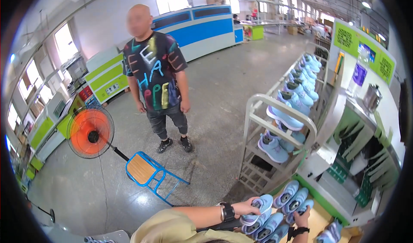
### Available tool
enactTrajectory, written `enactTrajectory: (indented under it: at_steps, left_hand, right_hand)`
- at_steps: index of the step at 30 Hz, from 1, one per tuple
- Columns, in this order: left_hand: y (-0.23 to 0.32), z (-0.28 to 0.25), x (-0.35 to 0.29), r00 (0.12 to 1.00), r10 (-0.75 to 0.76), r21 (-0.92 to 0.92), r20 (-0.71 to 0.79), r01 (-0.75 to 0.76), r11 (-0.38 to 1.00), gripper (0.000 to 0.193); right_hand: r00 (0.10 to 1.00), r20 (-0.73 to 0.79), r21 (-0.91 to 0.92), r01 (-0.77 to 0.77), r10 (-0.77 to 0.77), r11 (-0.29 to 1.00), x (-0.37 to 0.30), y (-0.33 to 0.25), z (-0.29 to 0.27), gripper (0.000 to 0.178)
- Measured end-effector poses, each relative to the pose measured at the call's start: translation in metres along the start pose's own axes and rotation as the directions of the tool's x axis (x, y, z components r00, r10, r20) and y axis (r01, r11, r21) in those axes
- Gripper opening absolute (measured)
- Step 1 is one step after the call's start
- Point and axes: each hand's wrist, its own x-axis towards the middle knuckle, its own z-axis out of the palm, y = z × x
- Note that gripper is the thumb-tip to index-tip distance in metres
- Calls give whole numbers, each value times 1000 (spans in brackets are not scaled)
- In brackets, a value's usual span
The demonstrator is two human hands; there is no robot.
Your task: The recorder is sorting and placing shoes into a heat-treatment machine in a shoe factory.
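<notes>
My left hand (247, 207), with a dark watch at its wrist, is closed around a light blue sneaker (263, 204) held above other sneakers. To its right my right hand (303, 217) grips another light blue sneaker (306, 206) at the end of a row. Several matching sneakers (297, 198) stand side by side on a pale yellow surface (317, 216) with a green edge. One more sneaker (330, 233) sits apart at the right. My sleeve and the frame's lower edge hide part of the nearest shoes.
A metal rack (248, 127) of blue sneakers stands ahead right, beside a machine (340, 157) with hanging strips. A bottle (359, 75) and a metal pot (372, 97) stand on it. Ahead left are a person (155, 75), a blue-framed stool (141, 169) and an orange fan (89, 132).
</notes>
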Motion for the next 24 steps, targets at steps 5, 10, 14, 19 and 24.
enactTrajectory:
  at_steps: [5, 10, 14, 19, 24]
  left_hand:
    - [13, -2, 6, 998, -64, 41, -2, 64, 997, 87]
    - [45, 31, 29, 980, -78, 87, 182, 63, 994, 81]
    - [107, 101, 44, 941, -94, 125, 324, 56, 991, 79]
    - [157, 211, 108, 846, 307, 303, 435, -459, 835, 75]
    - [194, 277, 213, 690, 648, 437, 323, -716, 544, 81]
  right_hand:
    - [956, -270, 10, 117, -110, 993, -10, 19, 6, 94]
    - [940, -258, 657, 2, 223, 754, -37, -26, -46, 73]
    - [908, -341, 690, 66, 244, 720, -69, -81, -82, 70]
    - [704, -703, 436, 315, 100, 843, -88, -128, -170, 63]
    - [340, -928, 13, 431, -149, 902, -39, -171, -253, 57]
